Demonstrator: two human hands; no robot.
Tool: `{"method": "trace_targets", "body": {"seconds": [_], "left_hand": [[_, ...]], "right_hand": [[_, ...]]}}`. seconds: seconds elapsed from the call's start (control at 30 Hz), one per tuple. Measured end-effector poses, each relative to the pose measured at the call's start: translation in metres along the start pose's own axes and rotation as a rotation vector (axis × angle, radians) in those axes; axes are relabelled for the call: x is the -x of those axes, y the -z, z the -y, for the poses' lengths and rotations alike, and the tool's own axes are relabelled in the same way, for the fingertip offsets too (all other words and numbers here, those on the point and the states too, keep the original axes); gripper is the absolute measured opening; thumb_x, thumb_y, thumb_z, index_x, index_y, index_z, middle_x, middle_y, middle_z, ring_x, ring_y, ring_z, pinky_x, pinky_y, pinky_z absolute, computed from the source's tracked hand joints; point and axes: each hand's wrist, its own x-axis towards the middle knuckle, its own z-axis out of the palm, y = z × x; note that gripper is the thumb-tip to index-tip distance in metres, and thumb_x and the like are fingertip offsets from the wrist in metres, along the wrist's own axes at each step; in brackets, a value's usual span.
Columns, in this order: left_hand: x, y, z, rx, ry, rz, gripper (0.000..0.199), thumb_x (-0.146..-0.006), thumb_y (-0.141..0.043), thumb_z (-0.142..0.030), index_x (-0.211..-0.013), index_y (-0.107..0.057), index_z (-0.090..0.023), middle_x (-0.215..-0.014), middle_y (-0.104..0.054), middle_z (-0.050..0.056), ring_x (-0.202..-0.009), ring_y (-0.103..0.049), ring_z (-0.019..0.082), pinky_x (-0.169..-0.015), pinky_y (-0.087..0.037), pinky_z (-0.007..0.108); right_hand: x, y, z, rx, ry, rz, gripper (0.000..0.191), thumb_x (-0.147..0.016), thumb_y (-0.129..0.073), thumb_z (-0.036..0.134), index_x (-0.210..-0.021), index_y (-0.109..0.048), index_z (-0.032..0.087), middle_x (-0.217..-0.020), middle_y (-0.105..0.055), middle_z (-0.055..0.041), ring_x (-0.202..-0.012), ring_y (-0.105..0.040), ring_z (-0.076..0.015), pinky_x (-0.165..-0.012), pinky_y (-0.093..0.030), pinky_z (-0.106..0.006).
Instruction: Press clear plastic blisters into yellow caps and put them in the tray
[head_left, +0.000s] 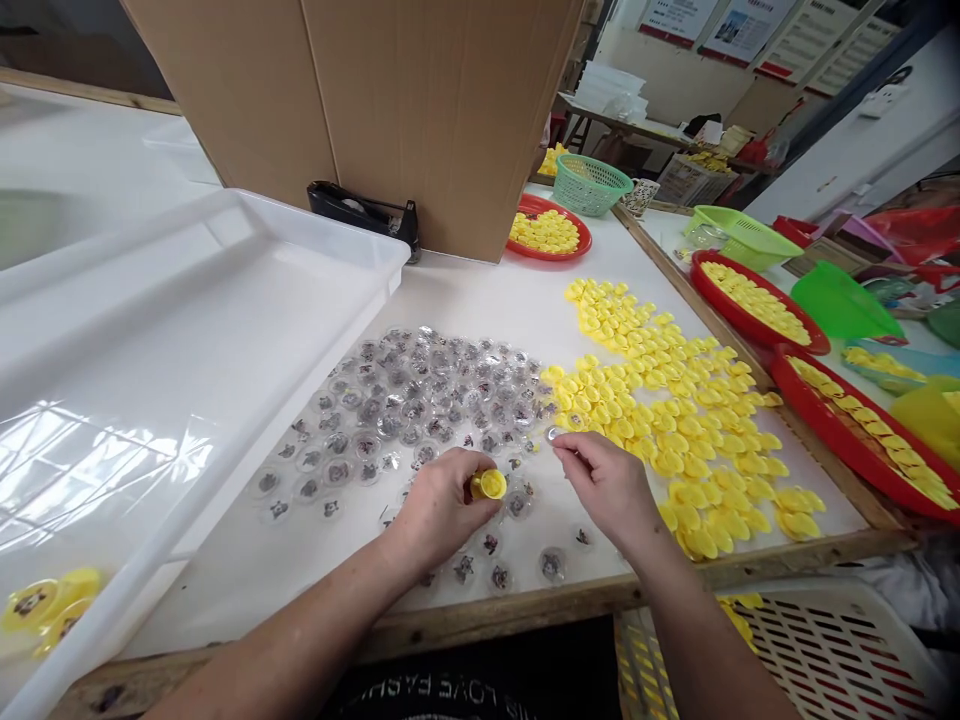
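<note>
My left hand (439,510) grips a yellow plastic cap (489,484) between thumb and fingers, just above the white tabletop. My right hand (604,485) pinches a small clear plastic disc (555,434) at its fingertips, close to the cap. To the left, several clear round pieces with dark centres (397,410) lie spread across the table. Many yellow plastic caps (675,430) cover the area to the right, touching the edge of the clear pieces. Part of the clear group is hidden under my hands.
A large white plastic tray (187,330) lies at the left, with yellow pieces in one corner. A cardboard box (427,110) and black tape dispenser (360,212) stand behind. Red trays (757,300) hold yellow pieces. A white crate (840,650) sits below the wooden table edge (637,590).
</note>
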Motion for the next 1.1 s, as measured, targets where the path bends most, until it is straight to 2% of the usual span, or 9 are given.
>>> {"method": "trace_targets", "body": {"seconds": [0.1, 0.3, 0.4, 0.6, 0.8, 0.93, 1.1], "left_hand": [[0.0, 0.001, 0.0, 0.01, 0.004, -0.01, 0.021, -0.067, -0.065, -0.01, -0.086, -0.064, -0.019, -0.08, -0.062, 0.002, -0.069, -0.056, 0.014, -0.059, -0.043, 0.024], [0.001, 0.002, 0.001, 0.022, -0.001, -0.003, 0.02, -0.069, -0.064, -0.012, -0.088, -0.063, -0.019, -0.08, -0.061, 0.002, -0.066, -0.054, 0.014, -0.058, -0.042, 0.024], [0.0, 0.002, 0.0, 0.02, 0.006, 0.0, 0.02, -0.069, -0.064, -0.011, -0.087, -0.063, -0.019, -0.081, -0.061, 0.002, -0.067, -0.054, 0.014, -0.058, -0.042, 0.024], [-0.001, 0.003, -0.001, 0.017, 0.012, 0.012, 0.021, -0.069, -0.063, -0.01, -0.088, -0.063, -0.018, -0.082, -0.061, 0.003, -0.069, -0.055, 0.015, -0.061, -0.043, 0.025], [0.0, 0.002, -0.001, -0.003, -0.016, 0.009, 0.02, -0.069, -0.063, -0.01, -0.088, -0.063, -0.018, -0.082, -0.062, 0.003, -0.072, -0.056, 0.016, -0.062, -0.043, 0.025], [0.0, 0.002, -0.001, -0.012, 0.006, 0.02, 0.021, -0.069, -0.063, -0.011, -0.089, -0.063, -0.018, -0.083, -0.062, 0.003, -0.069, -0.055, 0.015, -0.06, -0.042, 0.025], [0.001, 0.003, -0.002, -0.007, 0.01, 0.025, 0.019, -0.07, -0.063, -0.012, -0.088, -0.063, -0.018, -0.084, -0.062, 0.003, -0.069, -0.055, 0.015, -0.06, -0.041, 0.025]], "right_hand": [[-0.006, -0.001, -0.015, 0.293, 0.02, 0.066, 0.021, -0.088, -0.046, 0.016, -0.097, -0.065, 0.019, -0.094, -0.062, -0.007, -0.085, -0.06, -0.021, -0.071, -0.045, -0.03], [-0.022, -0.008, -0.005, 0.393, 0.04, 0.178, 0.02, -0.089, -0.048, 0.017, -0.097, -0.067, 0.022, -0.089, -0.056, -0.0052, -0.082, -0.057, -0.0199, -0.063, -0.04, -0.026], [-0.029, -0.01, 0.001, 0.412, 0.042, 0.219, 0.015, -0.085, -0.058, 0.02, -0.096, -0.066, 0.023, -0.092, -0.056, -0.0048, -0.086, -0.056, -0.0199, -0.063, -0.039, -0.025], [-0.034, -0.011, 0.004, 0.386, 0.021, 0.259, 0.009, -0.084, -0.059, 0.018, -0.087, -0.067, 0.021, -0.094, -0.057, -0.0046, -0.086, -0.057, -0.0191, -0.062, -0.038, -0.025], [-0.038, -0.012, -0.001, 0.301, -0.021, 0.283, 0.013, -0.082, -0.058, 0.016, -0.071, -0.064, 0.02, -0.082, -0.058, -0.0016, -0.073, -0.055, -0.0155, -0.062, -0.037, -0.025], [-0.042, -0.008, -0.003, 0.232, -0.061, 0.314, 0.015, -0.078, -0.059, 0.014, -0.064, -0.061, 0.019, -0.074, -0.059, -0.0015, -0.071, -0.054, -0.0166, -0.061, -0.035, -0.026], [-0.036, 0.004, 0.001, 0.068, -0.135, 0.341, 0.015, -0.079, -0.055, 0.019, -0.064, -0.057, 0.02, -0.058, -0.056, 0.0023, -0.056, -0.053, -0.0142, -0.053, -0.036, -0.024]]}}
